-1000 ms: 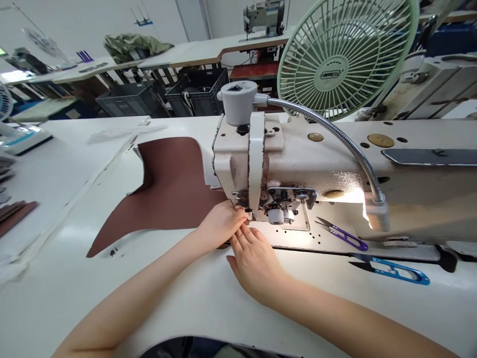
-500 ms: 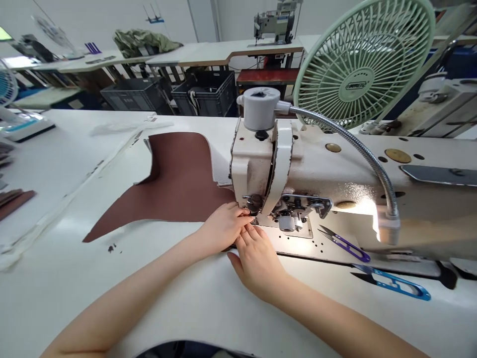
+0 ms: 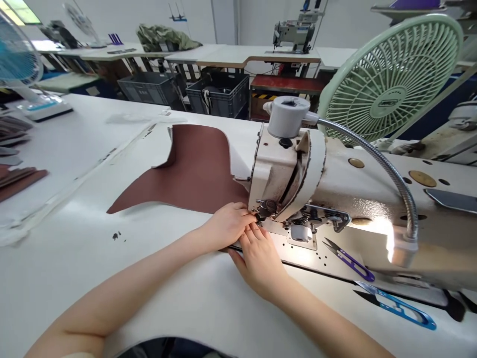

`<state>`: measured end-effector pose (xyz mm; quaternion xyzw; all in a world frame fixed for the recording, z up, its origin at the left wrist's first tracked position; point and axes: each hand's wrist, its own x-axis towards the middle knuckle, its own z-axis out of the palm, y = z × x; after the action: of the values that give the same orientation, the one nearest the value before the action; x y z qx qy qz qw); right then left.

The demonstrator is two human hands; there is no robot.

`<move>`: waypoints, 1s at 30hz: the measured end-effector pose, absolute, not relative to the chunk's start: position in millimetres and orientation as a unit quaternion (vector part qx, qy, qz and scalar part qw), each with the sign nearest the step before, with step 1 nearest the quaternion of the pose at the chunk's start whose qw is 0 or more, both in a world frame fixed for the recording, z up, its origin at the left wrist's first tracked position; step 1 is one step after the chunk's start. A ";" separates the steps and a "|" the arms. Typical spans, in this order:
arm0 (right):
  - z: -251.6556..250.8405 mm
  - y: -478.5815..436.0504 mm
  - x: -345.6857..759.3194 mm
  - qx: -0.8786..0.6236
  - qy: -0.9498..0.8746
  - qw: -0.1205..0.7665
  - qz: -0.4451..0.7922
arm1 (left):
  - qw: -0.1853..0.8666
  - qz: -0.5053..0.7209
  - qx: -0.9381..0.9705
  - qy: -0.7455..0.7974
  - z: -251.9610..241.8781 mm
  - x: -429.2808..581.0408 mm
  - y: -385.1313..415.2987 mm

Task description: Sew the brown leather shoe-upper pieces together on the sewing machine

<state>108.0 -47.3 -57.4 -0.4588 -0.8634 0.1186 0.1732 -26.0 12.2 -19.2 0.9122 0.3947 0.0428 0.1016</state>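
A brown leather piece [image 3: 197,169] with a pale underside lies left of the sewing machine [image 3: 274,154], its right end passing under the machine head. My left hand [image 3: 231,226] rests over the leather's near edge, fingers close together and reaching to the presser foot area; its thumb is hidden. My right hand [image 3: 261,253] lies just beside it, fingers stretched forward and thumb apart, the fingertips meeting those of my left hand. The needle and the leather's edge under my fingers are hidden. Purple thread snips [image 3: 352,261] lie on the machine bed, right of my hands.
Blue thread snips [image 3: 400,306] lie at the table's right. A lamp [image 3: 405,248] on a bendable neck lights the bed. Behind the machine stands a green fan [image 3: 391,89]. Brown pieces [image 3: 22,179] are stacked at the left, near a blue-and-white fan [image 3: 40,104].
The leather's left tip has swung away from me and rightward, turning the piece slightly clockwise. My hands stay by the presser foot. The camera view has shifted left.
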 end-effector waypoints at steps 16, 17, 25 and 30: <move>-64.9 -47.7 106.7 -0.453 -0.867 0.186 0.093 | 0.095 0.065 0.903 0.414 -13.5 -27.4 10.8; -65.7 -47.8 106.7 -0.451 -0.869 0.186 0.086 | 0.101 0.074 0.901 0.415 -14.6 -28.9 11.6; -65.4 -49.2 112.4 -0.369 -0.888 0.274 0.028 | 0.011 0.051 0.850 0.524 -26.4 -77.8 38.5; -68.9 -46.3 114.1 -0.334 -0.895 0.294 -0.004 | -0.021 0.034 0.852 0.522 -39.1 -92.6 60.6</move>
<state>114.1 -46.3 -68.9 -0.3343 -0.8954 -0.0042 0.2940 -92.6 60.6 -39.1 0.8523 0.5215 0.0335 -0.0214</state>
